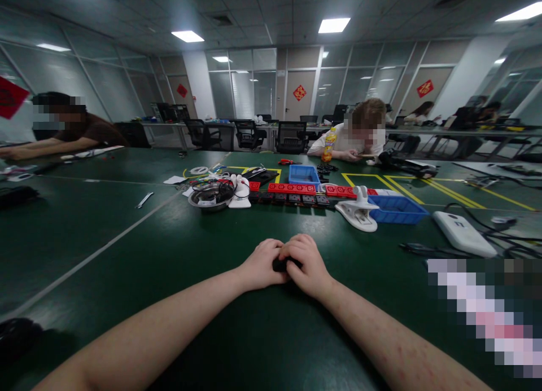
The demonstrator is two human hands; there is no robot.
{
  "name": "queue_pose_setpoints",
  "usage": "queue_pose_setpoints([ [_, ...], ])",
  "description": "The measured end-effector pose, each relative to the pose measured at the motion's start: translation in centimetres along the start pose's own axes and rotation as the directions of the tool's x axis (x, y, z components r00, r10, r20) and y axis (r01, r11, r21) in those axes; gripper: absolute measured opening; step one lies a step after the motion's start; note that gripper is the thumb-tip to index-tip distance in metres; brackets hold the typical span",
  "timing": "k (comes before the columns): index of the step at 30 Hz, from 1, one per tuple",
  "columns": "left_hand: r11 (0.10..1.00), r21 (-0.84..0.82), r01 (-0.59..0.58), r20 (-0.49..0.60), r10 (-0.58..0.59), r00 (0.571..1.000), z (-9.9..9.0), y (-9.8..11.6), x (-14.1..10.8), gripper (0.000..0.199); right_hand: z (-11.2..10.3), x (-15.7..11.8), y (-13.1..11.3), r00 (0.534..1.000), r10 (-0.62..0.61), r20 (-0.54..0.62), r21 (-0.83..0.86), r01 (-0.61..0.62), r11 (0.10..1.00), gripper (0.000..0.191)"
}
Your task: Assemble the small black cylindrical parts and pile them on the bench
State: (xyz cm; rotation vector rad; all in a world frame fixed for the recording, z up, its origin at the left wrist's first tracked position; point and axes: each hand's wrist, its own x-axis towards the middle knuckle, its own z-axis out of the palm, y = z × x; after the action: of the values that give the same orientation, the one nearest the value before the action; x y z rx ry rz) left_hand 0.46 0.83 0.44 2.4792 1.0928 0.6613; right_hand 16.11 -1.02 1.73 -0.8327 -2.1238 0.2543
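Both of my hands meet over the green table (pixel 203 323), low in the middle of the head view. Between them is a small dark object (pixel 279 264), mostly hidden by the fingers; its kind cannot be made out. My left hand (pixel 261 266) is closed around its left side. From the right, my right hand (pixel 309 265) curls over it, thumb toward me and fingertips touching the left hand.
Beyond my hands lie a metal bowl (pixel 212 202) of cables, a red strip (pixel 292 188), a white clamp-like stand (pixel 359 213) and a blue bin (pixel 396 209). A white device (pixel 463 234) with cables is at right. Two people sit across the table, left and right.
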Motion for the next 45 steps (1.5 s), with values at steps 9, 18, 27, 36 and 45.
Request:
queue_pose_setpoints([
  [9,1.0,-0.007,-0.015,0.023,0.015,1.0,0.3,-0.4,-0.1,0.022,0.0,-0.3,-0.1,0.997,-0.077,-0.006,0.034,0.077,0.996,0.021],
  [18,0.996,0.023,0.087,-0.015,-0.087,0.996,0.2,0.4,-0.3,0.063,0.7,-0.2,1.0,0.966,0.221,-0.133,-0.094,-0.234,0.968,0.03],
  [27,0.986,0.126,0.105,-0.11,-0.091,0.99,0.5,0.9,-0.4,0.047,0.8,-0.1,1.6,0.956,0.279,-0.094,-0.131,-0.29,0.948,0.026],
  [36,0.995,0.04,0.089,-0.021,-0.088,0.996,0.3,0.3,-0.3,0.043,0.2,-0.1,1.0,0.987,0.156,-0.048,-0.022,-0.157,0.987,0.009],
  [45,0.997,0.014,0.079,0.028,-0.08,0.996,0.4,-0.3,-0.1,0.031,0.1,0.1,0.6,0.997,0.07,0.007,0.036,-0.071,0.997,0.025],
])
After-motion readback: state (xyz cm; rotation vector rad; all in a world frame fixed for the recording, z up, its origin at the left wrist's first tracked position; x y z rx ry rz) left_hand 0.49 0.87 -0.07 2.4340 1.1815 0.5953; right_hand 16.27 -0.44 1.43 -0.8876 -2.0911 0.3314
